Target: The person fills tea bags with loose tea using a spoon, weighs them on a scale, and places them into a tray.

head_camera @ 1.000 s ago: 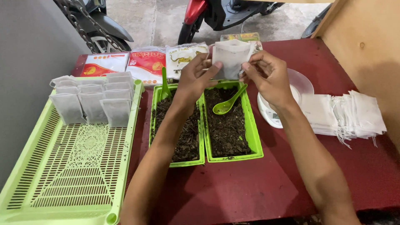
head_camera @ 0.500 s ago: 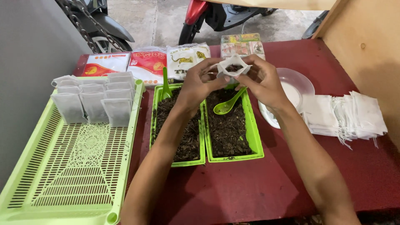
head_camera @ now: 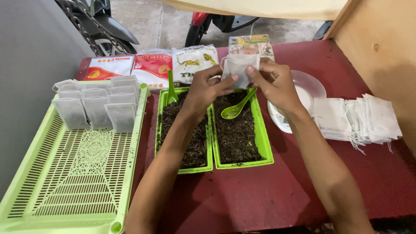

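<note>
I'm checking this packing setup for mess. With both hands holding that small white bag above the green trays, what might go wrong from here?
1. The small white bag is pinched between the left hand and right hand above the right green tray; if it slips, it may land in the dark loose leaves.
2. The green spoon lies loose in that tray, so a forearm might knock it and scatter leaves onto the red table.

Both bare forearms reach forward from the bottom edge and converge toward the middle, elbows spread wide, wrists raised. The left hand [head_camera: 208, 89] is turned palm inward, its thumb and forefinger pressed together in a pinch grip, the other fingers curled beneath. The right hand [head_camera: 275, 84] mirrors it from the other side, knuckles up, thumb and forefinger likewise pinched shut. The fingertips of the two hands nearly meet.
</note>
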